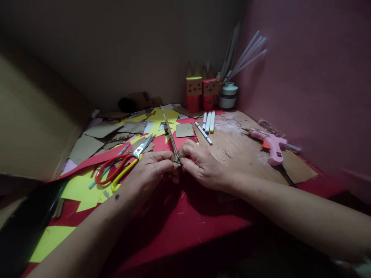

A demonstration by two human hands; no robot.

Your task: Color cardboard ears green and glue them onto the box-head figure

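My left hand (pixel 158 166) and my right hand (pixel 201 164) meet over the front of the table, fingers pinched on the near end of a thin cardboard strip (pixel 170 136). The strip points away from me, its far end reaching up over the paper scraps. Its gripped end is partly hidden by my fingers. Just left of my left hand lie scissors (pixel 138 152) with red and yellow handles, blades partly apart. A small square of cardboard (pixel 184 130) lies beyond my right hand.
Yellow paper (pixel 84 193) and cardboard scraps (pixel 87 148) cover the left side. Several markers (pixel 208 122) lie behind my right hand. A pink glue gun (pixel 271 144) rests at right. Two red figures with cardboard faces (pixel 194 102) and a jar (pixel 228 96) stand at the back.
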